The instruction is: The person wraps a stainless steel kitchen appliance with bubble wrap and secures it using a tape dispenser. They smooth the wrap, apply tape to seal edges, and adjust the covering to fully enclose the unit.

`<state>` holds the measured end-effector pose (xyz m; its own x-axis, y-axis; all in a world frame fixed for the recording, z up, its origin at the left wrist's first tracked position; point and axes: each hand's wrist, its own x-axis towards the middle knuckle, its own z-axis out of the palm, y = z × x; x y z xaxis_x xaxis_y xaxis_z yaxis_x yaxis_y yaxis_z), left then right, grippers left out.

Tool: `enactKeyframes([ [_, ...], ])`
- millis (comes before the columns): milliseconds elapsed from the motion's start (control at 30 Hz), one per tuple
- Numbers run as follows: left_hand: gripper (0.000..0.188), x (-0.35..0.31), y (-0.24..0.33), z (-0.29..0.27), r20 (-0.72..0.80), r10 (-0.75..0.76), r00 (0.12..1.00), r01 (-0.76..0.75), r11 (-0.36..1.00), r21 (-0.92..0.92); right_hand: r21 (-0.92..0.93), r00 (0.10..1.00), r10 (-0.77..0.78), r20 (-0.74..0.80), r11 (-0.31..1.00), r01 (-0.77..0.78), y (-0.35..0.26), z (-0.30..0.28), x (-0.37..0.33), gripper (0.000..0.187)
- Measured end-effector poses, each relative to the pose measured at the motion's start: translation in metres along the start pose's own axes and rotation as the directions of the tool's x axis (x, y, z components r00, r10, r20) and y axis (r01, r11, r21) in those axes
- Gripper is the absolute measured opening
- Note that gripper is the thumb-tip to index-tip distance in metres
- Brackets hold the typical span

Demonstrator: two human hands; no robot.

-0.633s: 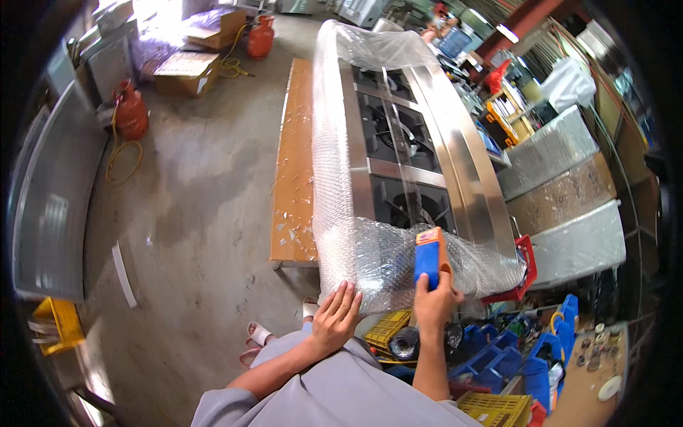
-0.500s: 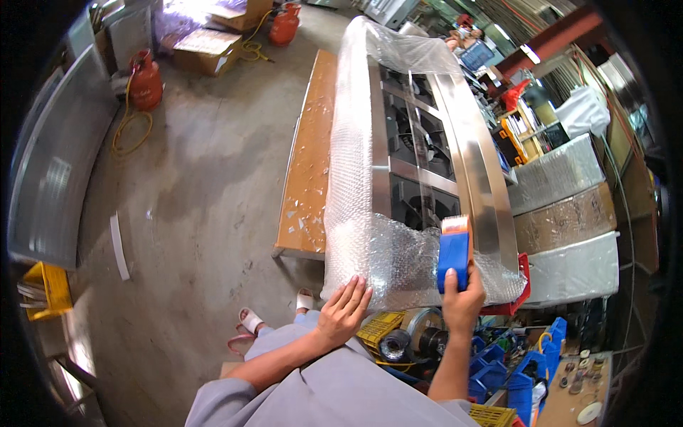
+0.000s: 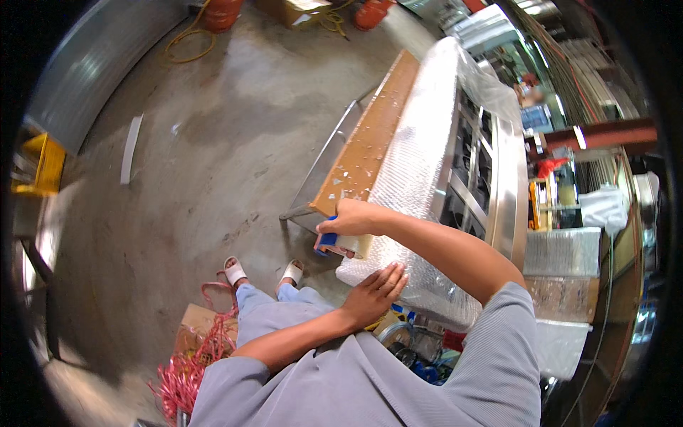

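A long stainless steel unit (image 3: 506, 186) with dark openings in its top lies partly covered in bubble wrap (image 3: 411, 160). My left hand (image 3: 378, 290) rests on the wrap at the near corner, fingers stretched out and lying flat. Across in front of me reaches my right arm, and my right hand (image 3: 347, 219) is closed on a blue tape dispenser (image 3: 326, 243) bearing a roll of clear packing tape (image 3: 361, 246). The dispenser is at the left side of the near end, by the bench edge. Whether its tape touches the wrap I cannot tell.
A brown-topped bench (image 3: 366, 135) with scattered scraps stands under the unit's left side. Pink plastic strapping (image 3: 191, 373) lies tangled beside a cardboard box (image 3: 198, 324) near my feet. A white strip (image 3: 131, 149) is on the floor; wrapped panels (image 3: 562, 252) lean at right.
My right hand has carried the tape dispenser from the unit's near right across to its left side. My left hand remains flat on the bubble wrap. The view has turned and shifted.
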<state>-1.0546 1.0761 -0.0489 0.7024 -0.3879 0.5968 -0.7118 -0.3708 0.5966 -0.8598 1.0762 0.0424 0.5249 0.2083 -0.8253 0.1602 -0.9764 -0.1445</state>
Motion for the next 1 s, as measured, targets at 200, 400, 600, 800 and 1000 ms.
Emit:
enactKeyframes([
  [200, 0.057, -0.003, 0.005, 0.010, -0.055, -0.037, 0.998, 0.040, 0.998, 0.050, -0.130, 0.970, -0.238, 0.053, 0.961, 0.243, 0.032, 0.040, 0.056, 0.041],
  [400, 0.059, 0.000, 0.006, 0.001, 0.018, -0.071, 0.997, 0.070, 0.997, 0.027, -0.179, 0.994, -0.113, -0.002, 0.978, 0.111, 0.046, 0.038, 0.060, 0.036],
  [600, 0.055, -0.006, 0.007, 0.020, -0.127, -0.062, 0.990, 0.074, 0.993, 0.090, -0.549, 0.981, -0.150, 0.121, 0.814, 0.192, 0.034, 0.052, 0.072, 0.038],
  [800, 0.053, -0.007, 0.011, 0.021, -0.118, -0.059, 0.991, 0.074, 0.989, 0.126, -0.711, 0.923, -0.191, 0.335, 0.591, 0.381, 0.067, 0.061, 0.115, 0.033],
  [1000, 0.053, -0.005, 0.010, 0.018, -0.113, -0.102, 0.988, 0.113, 0.988, 0.101, -0.644, 0.972, 0.100, 0.212, 0.763, 0.062, 0.035, 0.043, 0.097, 0.033],
])
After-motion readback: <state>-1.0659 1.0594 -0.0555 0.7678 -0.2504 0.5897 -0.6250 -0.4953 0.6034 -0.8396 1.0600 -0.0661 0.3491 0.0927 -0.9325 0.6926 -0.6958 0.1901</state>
